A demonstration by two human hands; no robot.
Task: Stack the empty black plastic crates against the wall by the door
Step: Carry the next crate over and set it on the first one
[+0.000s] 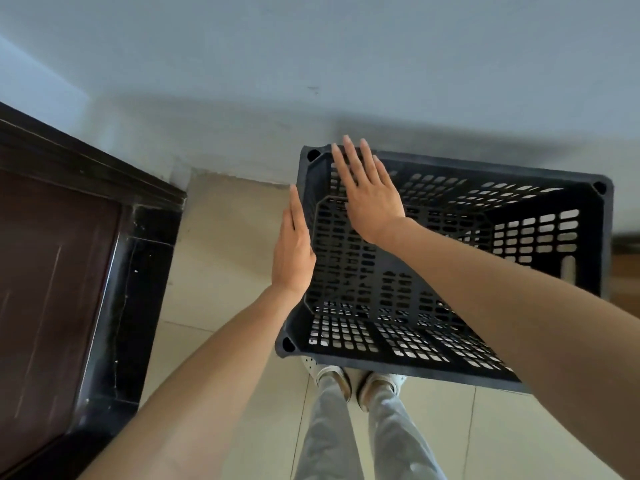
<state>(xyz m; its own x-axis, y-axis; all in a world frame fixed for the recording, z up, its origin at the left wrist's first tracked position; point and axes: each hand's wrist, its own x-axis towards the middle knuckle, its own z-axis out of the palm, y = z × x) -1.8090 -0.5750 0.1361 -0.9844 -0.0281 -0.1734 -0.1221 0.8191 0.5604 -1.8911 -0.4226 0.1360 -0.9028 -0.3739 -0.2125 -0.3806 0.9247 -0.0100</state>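
Observation:
An empty black plastic crate [519, 216] with slotted walls and floor stands close to the pale wall, right of the door, seen from straight above. My left hand [292, 251] lies flat along the outside of its left rim, fingers straight. My right hand [369, 192] hovers over the crate's far left corner, palm down, fingers spread, holding nothing. How many crates lie beneath this one I cannot tell.
A dark wooden door with a black frame [114, 258] fills the left side. The pale wall [311, 64] runs across the top. Beige floor tiles [228, 258] lie between door and crate. My legs and shoes [349, 382] stand against the crate's near rim.

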